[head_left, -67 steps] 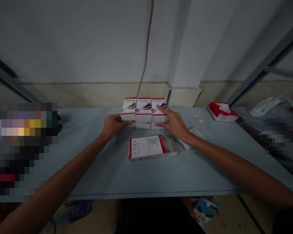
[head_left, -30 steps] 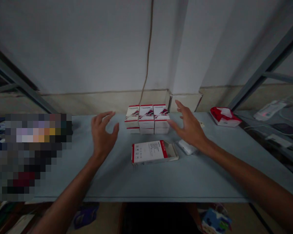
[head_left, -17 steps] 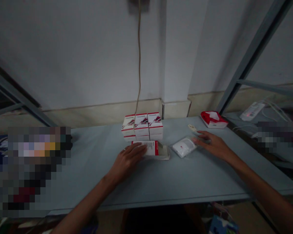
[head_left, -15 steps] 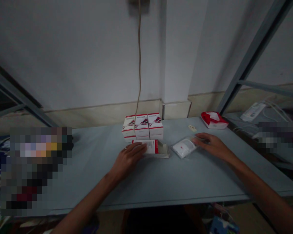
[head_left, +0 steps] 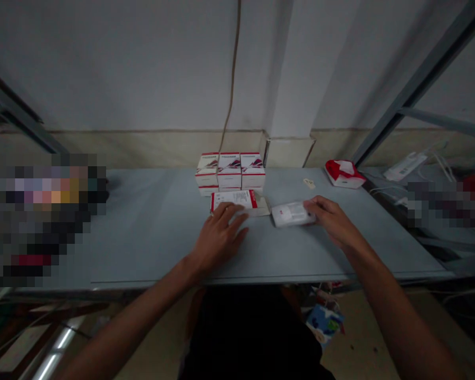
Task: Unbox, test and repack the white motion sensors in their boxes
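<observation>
A white and red carton (head_left: 237, 199) lies on the table with its flap end open to the right. At its front edge is my left hand (head_left: 221, 235), fingers spread and slightly bent, holding nothing. My right hand (head_left: 324, 214) pinches the right end of a white, flat item in a clear plastic bag (head_left: 292, 214), whose exact kind I cannot make out. The bagged item is just right of the carton's open end. Behind the carton, several white and red boxes (head_left: 229, 171) stand stacked in a block.
A red and white tissue pack (head_left: 344, 173) sits at the back right, with a small pale piece (head_left: 309, 183) to its left. A cable (head_left: 233, 74) hangs down the wall behind the boxes. Metal frame posts (head_left: 411, 92) rise at both sides of the table (head_left: 150, 221).
My left hand has come off the carton's top toward its front edge, fingers spreading. The bagged item in my right hand has turned more level. The head view has tilted downward.
</observation>
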A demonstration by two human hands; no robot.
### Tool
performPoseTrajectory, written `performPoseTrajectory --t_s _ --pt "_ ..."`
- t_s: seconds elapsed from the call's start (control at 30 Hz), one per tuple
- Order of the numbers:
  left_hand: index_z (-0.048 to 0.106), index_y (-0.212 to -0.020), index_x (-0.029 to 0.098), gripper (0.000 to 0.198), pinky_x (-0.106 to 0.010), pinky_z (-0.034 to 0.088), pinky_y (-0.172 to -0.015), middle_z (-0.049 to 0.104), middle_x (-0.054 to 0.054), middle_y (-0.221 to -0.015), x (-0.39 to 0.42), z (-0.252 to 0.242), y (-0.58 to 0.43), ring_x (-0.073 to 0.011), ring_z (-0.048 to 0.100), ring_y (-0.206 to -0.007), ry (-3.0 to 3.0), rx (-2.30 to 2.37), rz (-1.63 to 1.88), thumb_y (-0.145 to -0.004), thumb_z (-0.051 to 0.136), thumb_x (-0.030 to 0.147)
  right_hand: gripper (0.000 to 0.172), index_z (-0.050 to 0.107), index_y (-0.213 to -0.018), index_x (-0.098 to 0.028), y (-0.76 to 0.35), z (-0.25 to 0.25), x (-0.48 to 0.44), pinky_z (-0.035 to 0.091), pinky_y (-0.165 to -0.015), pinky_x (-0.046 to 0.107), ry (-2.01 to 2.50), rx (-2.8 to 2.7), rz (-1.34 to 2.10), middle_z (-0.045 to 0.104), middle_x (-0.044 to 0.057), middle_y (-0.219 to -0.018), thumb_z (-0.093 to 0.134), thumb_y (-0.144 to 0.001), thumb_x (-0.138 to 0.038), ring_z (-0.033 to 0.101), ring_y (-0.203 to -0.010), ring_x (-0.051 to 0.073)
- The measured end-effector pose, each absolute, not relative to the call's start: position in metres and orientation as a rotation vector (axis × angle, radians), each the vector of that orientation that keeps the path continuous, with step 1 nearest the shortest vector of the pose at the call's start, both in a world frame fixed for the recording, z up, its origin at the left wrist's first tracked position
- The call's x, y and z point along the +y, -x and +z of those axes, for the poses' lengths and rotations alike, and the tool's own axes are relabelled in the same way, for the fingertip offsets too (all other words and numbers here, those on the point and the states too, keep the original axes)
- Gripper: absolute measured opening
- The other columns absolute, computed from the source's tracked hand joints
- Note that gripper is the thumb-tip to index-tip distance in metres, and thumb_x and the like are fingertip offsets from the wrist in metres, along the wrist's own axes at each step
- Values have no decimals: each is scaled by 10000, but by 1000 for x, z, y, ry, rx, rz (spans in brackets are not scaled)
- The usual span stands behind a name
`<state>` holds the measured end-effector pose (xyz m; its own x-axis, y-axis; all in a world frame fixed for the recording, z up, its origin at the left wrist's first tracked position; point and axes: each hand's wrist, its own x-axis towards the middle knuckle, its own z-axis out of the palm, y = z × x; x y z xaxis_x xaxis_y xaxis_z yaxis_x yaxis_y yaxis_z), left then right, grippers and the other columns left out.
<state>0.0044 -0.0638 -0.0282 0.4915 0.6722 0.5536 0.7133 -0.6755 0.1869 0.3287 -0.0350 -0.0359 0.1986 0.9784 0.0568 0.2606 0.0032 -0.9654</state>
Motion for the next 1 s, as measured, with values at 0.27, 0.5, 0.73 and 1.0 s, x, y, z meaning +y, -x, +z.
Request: performPoseTrajectory --t_s 0.27,0.5,0.73,1.0 --pt "620 -780 198 583 -281 423 -605 682 -24 -678 -103 -12 -36 -165 636 -605 2888 -2186 -1128 -1071 356 628 375 626 -750 -209 -272 -41 -92 455 -594 193 1158 -820 1033 576 -29 -738 873 -748 -491 523 -688 102" --pt "543 -747 207 441 -240 396 -553 600 18 -580 -82 -4 -32 -128 569 -529 2952 -2149 -1449 -1036 488 535 510 653 -980 -255 -231 -40 -97 598 -611 244 935 -456 1366 775 -15 -884 993 -601 -288 684 -720 141" --pt "521 -700 205 506 -248 395 -544 557 30 -517 -80 -4 -34 -118 536 -492 2916 -2148 -1533 -1053 449 560 372 738 -1051 -229 -230 -39 -96 666 -742 323 828 -458 1504 792 38 -1045 884 -711 -267 730 -907 192" --pt "526 -713 202 436 -256 395 -604 511 16 -684 -69 12 -28 -117 468 -634 2806 -1612 -2229 -1039 577 486 218 763 -1006 -213 -241 -41 -89 697 -657 361 828 -497 1644 782 54 -1049 726 -848 -358 728 -928 230"
